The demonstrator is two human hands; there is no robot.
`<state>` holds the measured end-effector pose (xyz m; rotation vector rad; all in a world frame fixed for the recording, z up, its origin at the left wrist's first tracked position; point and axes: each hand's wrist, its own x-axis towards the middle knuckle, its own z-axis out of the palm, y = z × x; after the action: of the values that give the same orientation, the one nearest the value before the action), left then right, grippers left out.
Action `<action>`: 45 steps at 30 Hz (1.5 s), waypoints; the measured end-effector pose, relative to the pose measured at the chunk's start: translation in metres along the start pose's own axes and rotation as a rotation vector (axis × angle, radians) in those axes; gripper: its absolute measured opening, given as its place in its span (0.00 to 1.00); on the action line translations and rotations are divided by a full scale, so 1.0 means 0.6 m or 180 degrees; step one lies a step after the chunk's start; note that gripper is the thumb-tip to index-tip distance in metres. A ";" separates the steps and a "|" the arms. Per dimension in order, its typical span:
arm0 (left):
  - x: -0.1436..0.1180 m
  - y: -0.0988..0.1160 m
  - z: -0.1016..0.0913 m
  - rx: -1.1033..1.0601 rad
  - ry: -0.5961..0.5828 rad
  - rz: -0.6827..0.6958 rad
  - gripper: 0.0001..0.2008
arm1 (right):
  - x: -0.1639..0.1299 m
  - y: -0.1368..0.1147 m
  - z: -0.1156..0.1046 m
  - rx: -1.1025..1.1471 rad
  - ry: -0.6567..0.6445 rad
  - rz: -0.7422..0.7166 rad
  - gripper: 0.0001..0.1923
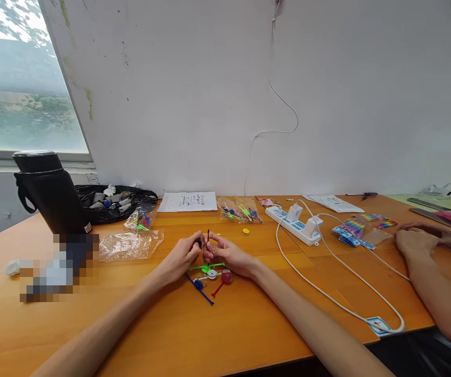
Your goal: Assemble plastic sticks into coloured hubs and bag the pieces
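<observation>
My left hand (182,257) is closed in a pinch on a small black plastic part, mostly covered by the fingers. Against it, my right hand (230,255) pinches a thin black plastic stick (208,234), whose tip points up. Whether the two black pieces are joined I cannot tell. Just below my hands on the table lie several small plastic toy parts: a green one (206,269), a white one with a round disc (211,274), a blue one with a long stick (199,284) and a red one with a round head (227,277).
Left are a black thermos (52,193), a black bag (103,215) and clear plastic wrapping (131,246). Bagged toy parts (241,210) and a yellow disc (245,231) lie behind. A white power strip (296,228) with looping cables stands right, near another person's hands (417,240).
</observation>
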<state>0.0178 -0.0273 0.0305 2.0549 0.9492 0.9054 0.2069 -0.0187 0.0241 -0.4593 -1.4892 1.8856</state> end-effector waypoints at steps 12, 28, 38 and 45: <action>0.018 -0.052 -0.007 -0.0912 0.0509 -0.0584 0.13 | 0.018 0.013 -0.034 -0.0477 0.1070 -0.0667 0.20; 0.022 -0.061 -0.008 -0.1738 0.0874 -0.0851 0.17 | 0.058 0.021 -0.084 -0.4508 0.1397 -0.1096 0.05; 0.019 -0.046 -0.009 -0.1634 0.0660 -0.0801 0.22 | 0.051 0.013 -0.073 -0.4725 0.1663 -0.1110 0.04; 0.009 -0.033 -0.013 -0.1391 0.0391 -0.0426 0.22 | 0.026 0.001 -0.023 -0.3624 0.1360 -0.1462 0.10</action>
<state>0.0076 -0.0107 0.0205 1.5651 0.8514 1.0688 0.2043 0.0018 0.0216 -0.8491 -2.0054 0.4103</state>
